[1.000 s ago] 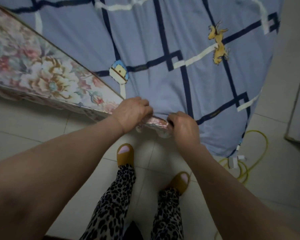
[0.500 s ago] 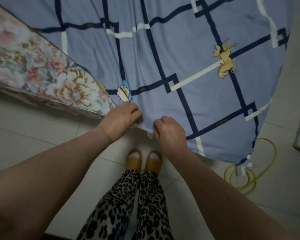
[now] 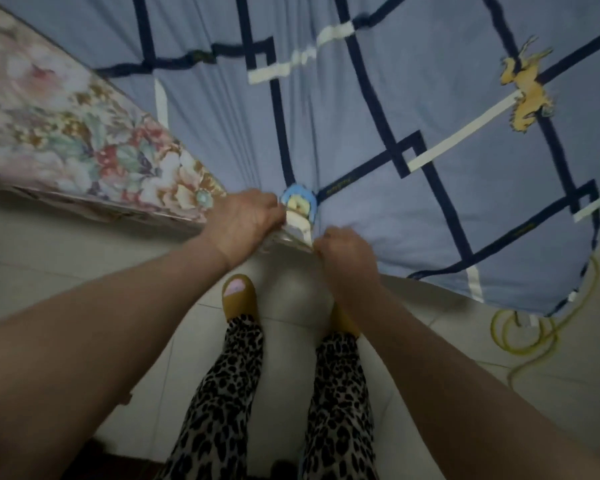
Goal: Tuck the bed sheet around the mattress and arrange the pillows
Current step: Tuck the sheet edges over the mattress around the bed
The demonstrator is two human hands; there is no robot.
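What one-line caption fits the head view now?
Both hands, left hand and right hand, grip the blue grid-patterned bed sheet at the floral mattress corner.

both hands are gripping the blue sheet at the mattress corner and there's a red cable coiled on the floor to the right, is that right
Not quite. The head view shows the coiled cable on the tiled floor is yellow, not red. The rest holds: the left hand and right hand both grip the blue patterned bed sheet at the corner of the floral mattress.
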